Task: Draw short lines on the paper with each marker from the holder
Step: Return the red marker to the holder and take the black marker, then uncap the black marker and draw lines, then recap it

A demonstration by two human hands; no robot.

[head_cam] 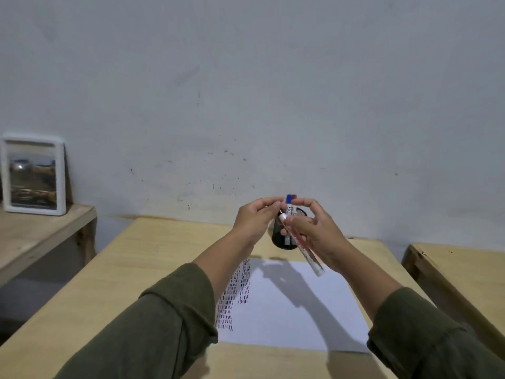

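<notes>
Above the table, my right hand (314, 236) grips a white marker (308, 255) held at a slant, its dark tip end pointing up and left. My left hand (255, 218) is pinched at that tip end, apparently on the marker's cap, which is mostly hidden by the fingers. Just behind both hands stands the black holder (278, 239), with a blue-capped marker (289, 199) and a red-capped marker (294, 197) sticking out of it. The white paper (287, 310) lies on the wooden table (136, 269) below my hands. Columns of short red and blue lines (237, 291) fill its left part.
A white-framed picture (34, 176) leans against the wall on a lower wooden side table (41, 233) at the left. Another wooden table (464, 269) stands to the right across a narrow gap. The grey wall rises right behind the holder.
</notes>
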